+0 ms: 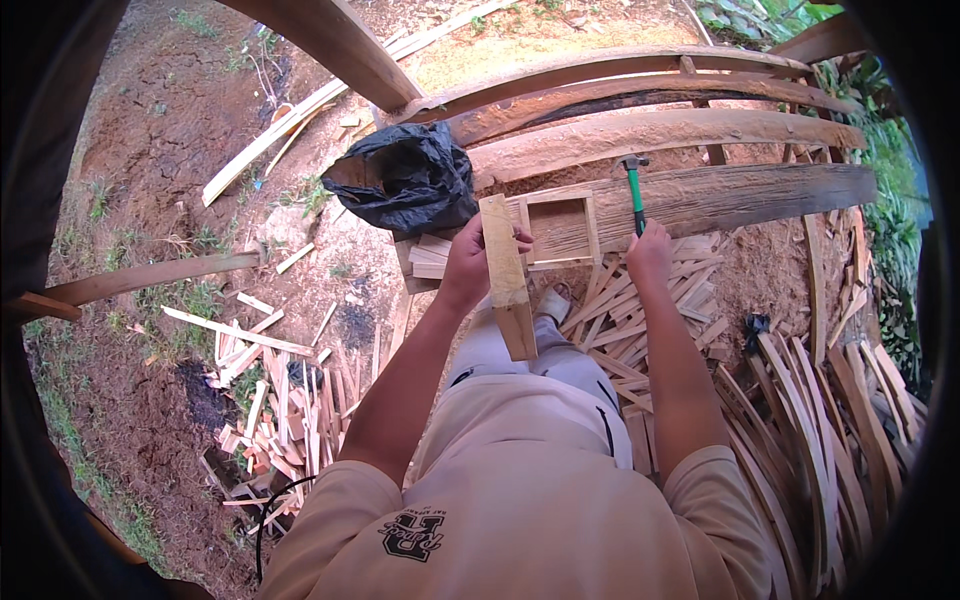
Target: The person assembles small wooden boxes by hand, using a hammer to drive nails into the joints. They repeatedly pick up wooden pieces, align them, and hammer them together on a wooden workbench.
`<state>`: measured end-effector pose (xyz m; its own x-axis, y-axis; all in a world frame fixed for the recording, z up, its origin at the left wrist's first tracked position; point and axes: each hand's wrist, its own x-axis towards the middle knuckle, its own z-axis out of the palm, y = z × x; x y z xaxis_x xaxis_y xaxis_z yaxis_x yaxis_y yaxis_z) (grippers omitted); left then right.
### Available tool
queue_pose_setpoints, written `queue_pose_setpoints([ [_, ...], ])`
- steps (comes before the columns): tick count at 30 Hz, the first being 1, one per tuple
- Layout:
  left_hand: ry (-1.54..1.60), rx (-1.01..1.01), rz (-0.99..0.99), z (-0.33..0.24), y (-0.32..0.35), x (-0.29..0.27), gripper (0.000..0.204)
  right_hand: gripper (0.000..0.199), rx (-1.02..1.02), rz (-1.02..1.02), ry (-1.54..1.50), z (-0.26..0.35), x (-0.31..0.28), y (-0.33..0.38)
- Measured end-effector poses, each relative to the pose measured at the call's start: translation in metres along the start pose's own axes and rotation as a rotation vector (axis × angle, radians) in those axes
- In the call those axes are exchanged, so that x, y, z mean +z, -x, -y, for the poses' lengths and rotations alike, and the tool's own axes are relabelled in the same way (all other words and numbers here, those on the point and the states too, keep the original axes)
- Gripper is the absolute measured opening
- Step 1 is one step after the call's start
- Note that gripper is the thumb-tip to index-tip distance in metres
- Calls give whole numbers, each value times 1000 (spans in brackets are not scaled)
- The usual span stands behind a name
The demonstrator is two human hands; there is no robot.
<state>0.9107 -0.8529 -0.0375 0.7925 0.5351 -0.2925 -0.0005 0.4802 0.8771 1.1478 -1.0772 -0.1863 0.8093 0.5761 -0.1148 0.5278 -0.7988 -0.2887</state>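
My left hand [470, 262] is closed round a wooden box frame [505, 270], held up on edge above my legs. Its fingertips show past the far side of the wood. My right hand [650, 250] grips a hammer [636, 200] by its green and black handle, with the metal head pointing away from me. Just beyond the held piece, a rectangular wooden frame [592, 230] lies on the plank bench [740, 195], between my two hands. To the left of it sits a crumpled black plastic bag [405, 180], opening upward.
Cut wood strips [625, 310] lie heaped below the bench. A second scrap pile [290, 410] is on the ground at left, and long curved slats [810, 450] are stacked at right. A wooden post [330, 45] slants down at the far left of the bench.
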Motion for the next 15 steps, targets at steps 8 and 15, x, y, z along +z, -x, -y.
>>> queue_pose_setpoints([
  [8,52,146,181,-54,3,32,25,30,-9,37,-678,67,-123,43],
  [15,-82,249,290,-81,2,57,11,20,-125,334,-1498,153,-255,98],
])
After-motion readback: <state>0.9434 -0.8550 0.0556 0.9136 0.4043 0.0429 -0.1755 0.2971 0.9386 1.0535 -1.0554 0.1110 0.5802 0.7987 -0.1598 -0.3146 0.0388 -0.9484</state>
